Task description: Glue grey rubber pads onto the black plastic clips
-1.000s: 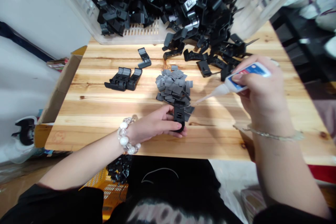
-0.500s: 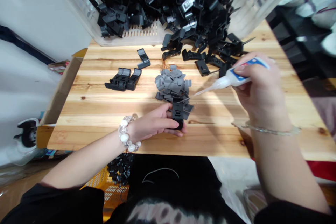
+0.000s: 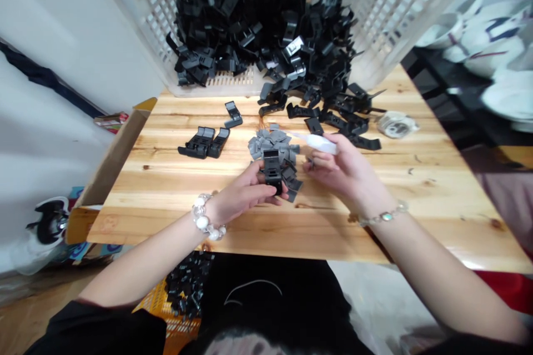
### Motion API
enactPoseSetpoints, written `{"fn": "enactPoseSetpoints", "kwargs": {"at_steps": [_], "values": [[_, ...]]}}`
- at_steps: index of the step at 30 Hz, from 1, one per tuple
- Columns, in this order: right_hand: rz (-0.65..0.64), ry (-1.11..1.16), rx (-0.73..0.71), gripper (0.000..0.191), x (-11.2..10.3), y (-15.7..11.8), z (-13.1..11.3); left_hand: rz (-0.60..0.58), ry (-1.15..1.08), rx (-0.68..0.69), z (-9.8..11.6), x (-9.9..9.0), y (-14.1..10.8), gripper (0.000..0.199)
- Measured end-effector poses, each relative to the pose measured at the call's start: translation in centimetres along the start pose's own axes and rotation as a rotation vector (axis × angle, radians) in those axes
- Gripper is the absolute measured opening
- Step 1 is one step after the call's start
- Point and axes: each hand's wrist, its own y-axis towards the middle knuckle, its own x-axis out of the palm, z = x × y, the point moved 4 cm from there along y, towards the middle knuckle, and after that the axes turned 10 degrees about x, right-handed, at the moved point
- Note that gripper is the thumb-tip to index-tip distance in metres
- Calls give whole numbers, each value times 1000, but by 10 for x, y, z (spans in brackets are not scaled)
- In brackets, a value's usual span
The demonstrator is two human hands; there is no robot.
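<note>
My left hand point(image 3: 250, 188) is closed around a black plastic clip point(image 3: 272, 169), held up near the front of the table. My right hand point(image 3: 339, 169) grips a white glue bottle point(image 3: 322, 144) with a thin nozzle pointing left, over the far right side of a heap of small grey pads point(image 3: 266, 141). The nozzle is apart from the clip. Whether the right fingertips also pinch something small is hard to make out. Left of the heap, several black clips with grey pads point(image 3: 202, 141) lie side by side, and one more padded clip point(image 3: 233, 113) rests behind them.
At the back of the wooden table point(image 3: 158, 188) stands a white plastic basket point(image 3: 183, 89) full of black clips, some spilling out in front. A tape roll point(image 3: 397, 123) lies at right. Beneath the table's front edge is a yellow basket point(image 3: 183, 327) holding black parts.
My right hand has come left and lower with the glue bottle, turning it so the nozzle points left over the grey pads. The left hand has tilted the clip slightly. The view has shifted.
</note>
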Motion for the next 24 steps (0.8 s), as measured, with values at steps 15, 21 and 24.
{"fn": "enactPoseSetpoints", "kwargs": {"at_steps": [15,21,24], "values": [[-207,26,39,34,9,-4,13,102,180,27,2,22,47,35],[-235,25,32,36,10,-7,12,23,290,46,6,23,52,32],[-241,8,42,40,11,-8,14,-11,337,44,4,25,52,36]]}}
